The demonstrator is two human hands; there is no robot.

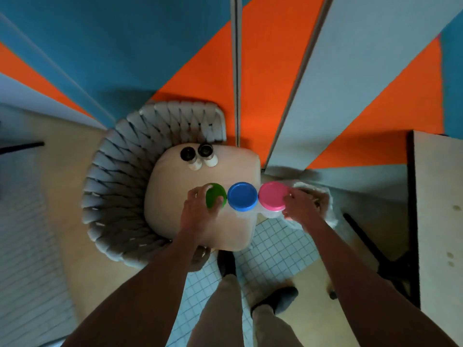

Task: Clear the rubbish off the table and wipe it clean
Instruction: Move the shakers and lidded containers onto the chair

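Three round-lidded clear tubs in a touching row above the chair cushion [200, 221]: green-lidded tub [215, 195], blue-lidded tub [242, 196], pink-lidded tub [272, 195]. Left hand [200, 209] curled round the green one; right hand [302, 207] gripping the pink one, white cloth [323, 199] bunched beneath.

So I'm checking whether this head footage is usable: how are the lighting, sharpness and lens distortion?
Head view: dim, soft light; the forearms look dark. Strong wide-angle bending curves the wall stripes and floor tiles toward the edges. The centre is fairly sharp: the green lid under the left hand, the blue lid, and the pink lid by the right hand. The edges are smeared.
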